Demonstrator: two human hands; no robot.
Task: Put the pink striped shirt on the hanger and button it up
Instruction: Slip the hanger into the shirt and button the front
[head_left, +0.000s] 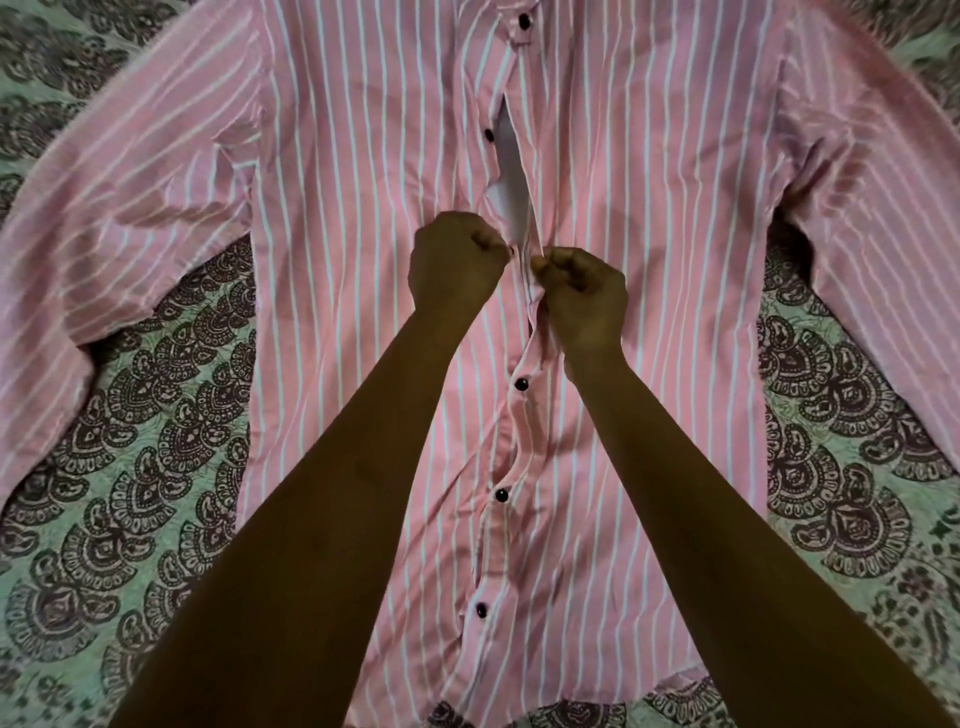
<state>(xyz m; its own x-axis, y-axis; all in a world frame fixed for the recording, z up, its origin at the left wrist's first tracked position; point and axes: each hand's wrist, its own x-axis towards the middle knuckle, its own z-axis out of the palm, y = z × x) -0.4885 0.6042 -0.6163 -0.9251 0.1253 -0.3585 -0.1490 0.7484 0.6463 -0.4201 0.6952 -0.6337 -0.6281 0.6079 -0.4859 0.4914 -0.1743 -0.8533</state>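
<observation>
Shirt: pink with white stripes, spread flat, front up, collar at the far end, on a green paisley bedcover.
Hanger: not visible; it may lie inside the shirt, but that cannot be told.
Buttons: dark; three below the hands look fastened, as does the one at the collar. One above the hands is undone, and the front gapes there.
Left hand: fingers curled, pinching the button edge of the front at mid-chest.
Right hand: fingers curled, pinching the opposite edge, the one with the buttonholes. The two hands nearly touch.
Step in hand: fastening the mid-chest button, by my reading.
Doing it well: hold both edges level, tilt the button on edge, push it through the hole, then tug the front flat before moving up.
Writing: no brand, label or lettering can be read.
</observation>
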